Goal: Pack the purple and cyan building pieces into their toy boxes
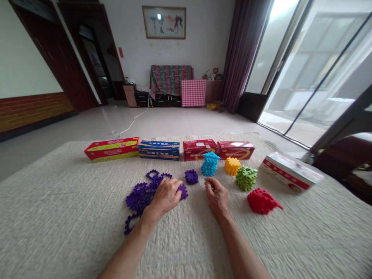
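My left hand (167, 194) is over the right side of a loose heap of purple interlocking foam-like tiles (141, 197), some solid and some open frames. Its fingers close on a solid purple tile (183, 192), which sticks out past the thumb side. Just beyond, a single purple tile (191, 177) lies flat by itself. My right hand (217, 195) rests on the cover with fingers curled in and nothing visible in them. Ahead of it stands a blue stack of tiles (209, 164). Further right are yellow (232, 166), green (246, 178) and red (263, 201) stacks.
Along the far edge of the quilted cover (99, 217) stand a red-and-yellow box (113, 149), a blue box (159, 150) and two red boxes (200, 150). A white-and-red box (290, 172) lies at the right. Beyond are a tiled floor and a draped cabinet.
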Available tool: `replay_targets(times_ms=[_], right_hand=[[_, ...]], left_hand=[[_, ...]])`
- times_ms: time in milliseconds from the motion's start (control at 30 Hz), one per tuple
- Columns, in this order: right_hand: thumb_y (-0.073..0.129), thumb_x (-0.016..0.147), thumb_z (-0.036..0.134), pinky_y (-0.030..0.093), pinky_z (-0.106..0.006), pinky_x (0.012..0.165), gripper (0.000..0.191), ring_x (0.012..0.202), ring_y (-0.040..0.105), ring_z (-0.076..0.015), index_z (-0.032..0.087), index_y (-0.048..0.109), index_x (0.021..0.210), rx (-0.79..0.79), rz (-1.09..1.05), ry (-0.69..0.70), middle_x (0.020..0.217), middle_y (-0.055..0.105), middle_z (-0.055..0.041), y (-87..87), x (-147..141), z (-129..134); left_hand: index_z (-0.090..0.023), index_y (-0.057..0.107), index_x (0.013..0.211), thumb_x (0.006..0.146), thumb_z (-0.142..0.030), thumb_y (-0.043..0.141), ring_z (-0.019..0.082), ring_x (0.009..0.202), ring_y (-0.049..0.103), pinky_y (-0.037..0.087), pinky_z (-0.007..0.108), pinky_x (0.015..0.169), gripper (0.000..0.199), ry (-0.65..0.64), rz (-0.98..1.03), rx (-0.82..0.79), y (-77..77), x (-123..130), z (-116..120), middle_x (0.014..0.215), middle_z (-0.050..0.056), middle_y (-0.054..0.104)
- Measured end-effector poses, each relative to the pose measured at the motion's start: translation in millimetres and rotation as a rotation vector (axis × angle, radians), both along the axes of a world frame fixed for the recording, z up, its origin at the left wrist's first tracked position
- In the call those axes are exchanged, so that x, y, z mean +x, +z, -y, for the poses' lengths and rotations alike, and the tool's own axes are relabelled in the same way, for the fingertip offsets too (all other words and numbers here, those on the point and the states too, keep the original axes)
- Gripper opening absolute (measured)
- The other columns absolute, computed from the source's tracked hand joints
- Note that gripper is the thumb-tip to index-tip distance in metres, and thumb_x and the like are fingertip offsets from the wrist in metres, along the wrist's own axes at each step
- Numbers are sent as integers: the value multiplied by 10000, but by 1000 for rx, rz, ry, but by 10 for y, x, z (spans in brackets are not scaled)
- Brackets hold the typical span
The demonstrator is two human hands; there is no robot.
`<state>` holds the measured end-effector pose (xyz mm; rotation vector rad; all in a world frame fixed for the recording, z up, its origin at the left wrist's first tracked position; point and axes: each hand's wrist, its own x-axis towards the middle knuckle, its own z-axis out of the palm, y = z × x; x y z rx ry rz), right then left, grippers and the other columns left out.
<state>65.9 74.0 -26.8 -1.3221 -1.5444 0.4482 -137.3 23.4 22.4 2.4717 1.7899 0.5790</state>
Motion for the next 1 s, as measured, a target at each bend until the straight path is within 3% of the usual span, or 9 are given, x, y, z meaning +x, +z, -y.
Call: replay_targets(times_ms=[200, 433, 600, 800, 1000], right_hand=[[467, 798, 366, 495, -284, 695, 323, 677, 647, -186, 166, 711, 866, 5, -12, 5, 809, 736, -71, -12, -5, -11], [470, 790, 373, 496, -281, 682, 319, 653, 642, -182, 176, 711, 856, -1, -37, -9, 784, 735, -64, 12, -8, -4], [466, 788, 362, 496, -279, 677, 313, 657, 647, -182, 183, 714, 852, 11, -57, -13, 779, 738, -55, -1, -12, -21], [457, 804, 338, 494, -275, 683, 303, 665, 649, -182, 183, 713, 847, 23, -76, -17, 786, 736, -57, -33, -17, -39], [458, 808, 323, 489, -261, 649, 286, 658, 646, -173, 192, 711, 839, 34, -83, -27, 788, 736, -46, -48, -12, -55]], left_hand=[[-193, 662, 1001, 750, -295, 649, 256, 983, 593, 420, 398, 890, 271, -22, -64, -41, 32, -40, 31, 1002, 77, 674], [-199, 672, 975, 732, -154, 564, 249, 960, 584, 411, 397, 883, 269, -26, -110, -99, -39, -17, 73, 966, 76, 660], [-219, 666, 1018, 699, -113, 543, 225, 975, 586, 399, 389, 923, 358, -43, -57, -67, 71, -21, 41, 993, 59, 653], [-213, 619, 1164, 713, -136, 527, 211, 1039, 588, 432, 326, 933, 466, -81, 55, -76, 266, 74, -414, 1093, 65, 636], [-219, 623, 1157, 653, -120, 531, 214, 1064, 587, 444, 325, 964, 522, -149, 34, -120, 175, 208, -855, 1116, 53, 636]])
